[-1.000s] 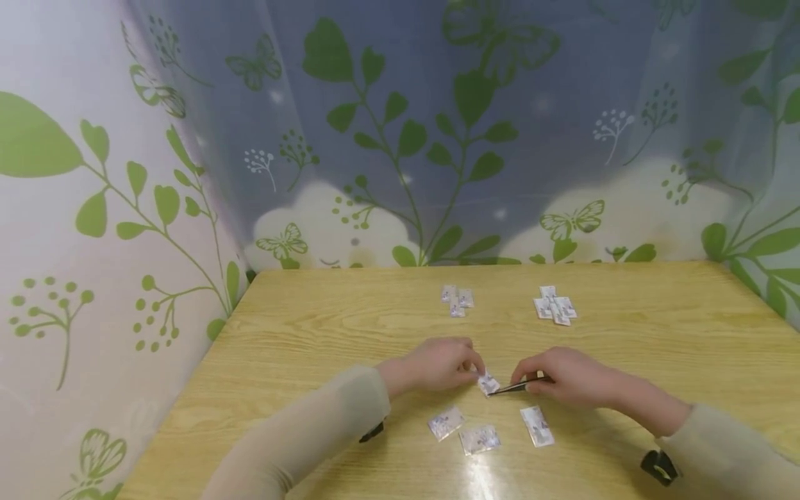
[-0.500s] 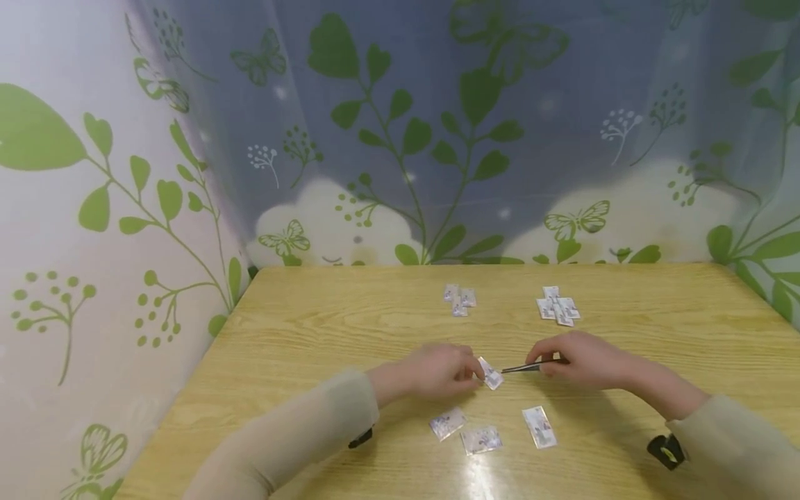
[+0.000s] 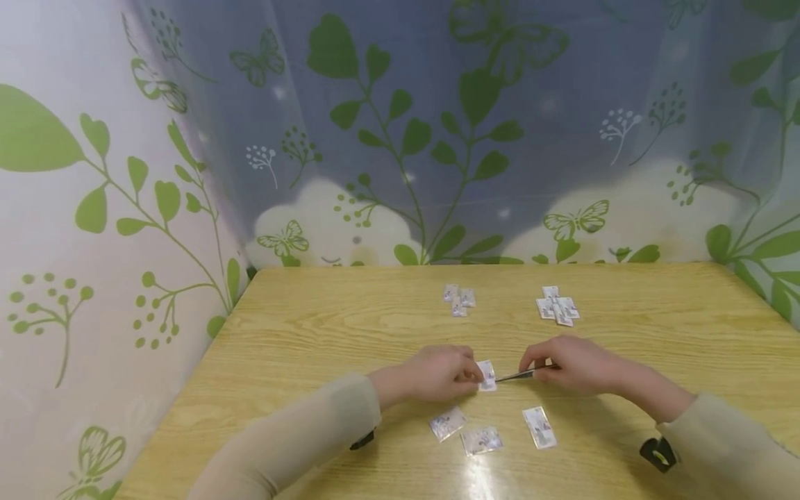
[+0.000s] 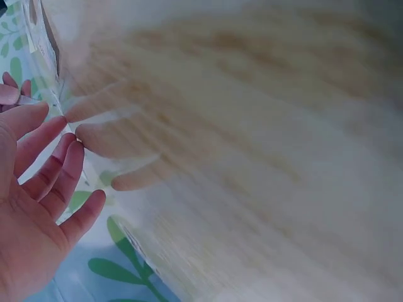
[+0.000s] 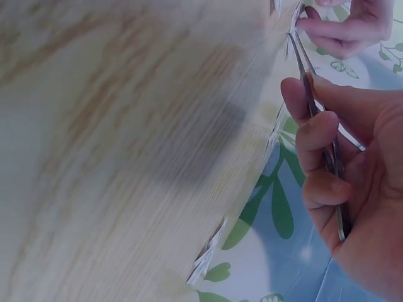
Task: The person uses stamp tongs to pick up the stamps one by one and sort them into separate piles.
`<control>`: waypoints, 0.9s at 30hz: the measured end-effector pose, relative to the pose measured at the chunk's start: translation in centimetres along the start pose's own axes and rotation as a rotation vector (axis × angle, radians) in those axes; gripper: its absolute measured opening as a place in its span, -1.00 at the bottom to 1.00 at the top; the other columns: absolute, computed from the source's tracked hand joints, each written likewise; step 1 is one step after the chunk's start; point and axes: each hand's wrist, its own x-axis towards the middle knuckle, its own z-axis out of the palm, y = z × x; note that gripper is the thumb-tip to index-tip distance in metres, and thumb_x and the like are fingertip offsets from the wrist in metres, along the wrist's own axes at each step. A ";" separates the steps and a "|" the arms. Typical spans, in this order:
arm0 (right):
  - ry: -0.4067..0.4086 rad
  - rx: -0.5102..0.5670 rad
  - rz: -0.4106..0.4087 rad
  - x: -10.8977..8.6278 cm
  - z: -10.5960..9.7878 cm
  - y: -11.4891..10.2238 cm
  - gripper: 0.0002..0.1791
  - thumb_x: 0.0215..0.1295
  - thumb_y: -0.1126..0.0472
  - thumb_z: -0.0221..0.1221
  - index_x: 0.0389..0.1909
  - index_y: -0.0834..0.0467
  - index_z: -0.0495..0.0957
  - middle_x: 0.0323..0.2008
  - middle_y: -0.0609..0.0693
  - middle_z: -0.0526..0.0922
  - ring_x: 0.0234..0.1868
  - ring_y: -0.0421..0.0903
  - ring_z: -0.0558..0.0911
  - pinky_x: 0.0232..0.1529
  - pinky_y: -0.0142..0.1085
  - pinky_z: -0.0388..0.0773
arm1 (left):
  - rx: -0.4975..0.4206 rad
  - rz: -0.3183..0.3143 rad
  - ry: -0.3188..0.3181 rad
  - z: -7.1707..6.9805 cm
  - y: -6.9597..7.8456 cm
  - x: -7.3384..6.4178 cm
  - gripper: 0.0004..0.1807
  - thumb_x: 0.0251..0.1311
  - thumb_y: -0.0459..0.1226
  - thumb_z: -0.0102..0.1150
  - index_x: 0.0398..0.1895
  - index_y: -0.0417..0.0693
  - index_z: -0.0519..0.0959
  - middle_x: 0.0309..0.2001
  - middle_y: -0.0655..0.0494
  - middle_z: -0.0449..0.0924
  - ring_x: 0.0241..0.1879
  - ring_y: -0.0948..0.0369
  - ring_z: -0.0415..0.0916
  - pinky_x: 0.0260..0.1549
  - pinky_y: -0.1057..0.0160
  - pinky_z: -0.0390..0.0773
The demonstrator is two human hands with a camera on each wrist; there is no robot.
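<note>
In the head view, my left hand (image 3: 437, 373) pinches the left edge of a small whitish packet with a printed picture (image 3: 488, 376), low over the table. My right hand (image 3: 581, 364) grips a pair of metal tweezers (image 3: 516, 376), their tips at the packet's right edge. From the right wrist view, the tweezers (image 5: 334, 165) lie across the curled fingers, with thumb and forefinger squeezing them near the middle. The left wrist view has the left hand (image 4: 44, 195) with thumb and forefinger together and the other fingers loosely bent.
Nearer on the wooden table (image 3: 300, 333) lie three similar packets: a left one (image 3: 448, 424), a middle one (image 3: 481, 440) and a right one (image 3: 539, 427). Farther back are two overlapping groups, one at left (image 3: 459, 301) and one at right (image 3: 557, 306). A patterned curtain (image 3: 400, 139) hangs behind.
The packet has turned more upright between the hands. The tweezers' tips drew away from it to the right, then came back to its right edge.
</note>
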 end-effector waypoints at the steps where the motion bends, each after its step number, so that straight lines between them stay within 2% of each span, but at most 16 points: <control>1: 0.000 -0.001 -0.003 0.0 0.0 -0.1 -0.79 0.31 0.33 0.18 -0.18 -0.06 0.64 -0.41 -0.27 0.58 -0.51 -0.34 0.39 -0.51 -0.37 0.38 | -0.001 -0.002 0.003 0.0 -0.1 0.0 -0.75 0.33 -0.16 0.15 0.00 0.03 0.66 -0.25 0.30 0.49 -0.27 0.45 0.46 -0.27 0.55 0.41; 13: 0.064 -0.079 0.080 0.9 0.5 0.1 -0.80 0.31 0.29 0.19 -0.11 -0.01 0.62 -0.35 -0.22 0.62 -0.44 -0.33 0.48 -0.46 -0.33 0.41 | 0.035 0.000 0.009 -0.2 -0.1 -0.1 -0.76 0.31 -0.14 0.18 -0.04 0.06 0.68 -0.27 0.30 0.49 -0.30 0.45 0.45 -0.30 0.55 0.40; 19: 0.083 -0.108 0.069 1.7 0.8 0.6 -0.79 0.31 0.30 0.19 -0.12 -0.04 0.62 -0.35 -0.23 0.61 -0.39 -0.29 0.52 -0.43 -0.31 0.44 | 0.043 -0.006 0.007 -0.3 0.0 0.0 -0.76 0.31 -0.14 0.18 -0.02 0.07 0.68 -0.25 0.30 0.50 -0.27 0.46 0.46 -0.28 0.56 0.38; 27: 0.105 -0.137 0.021 2.0 1.0 0.5 -0.78 0.30 0.32 0.19 -0.16 -0.07 0.61 -0.32 -0.18 0.65 -0.36 -0.26 0.55 -0.42 -0.29 0.46 | 0.034 -0.015 0.007 -0.4 0.2 -0.1 -0.77 0.31 -0.16 0.18 -0.03 0.06 0.68 -0.26 0.30 0.49 -0.27 0.46 0.47 -0.27 0.57 0.39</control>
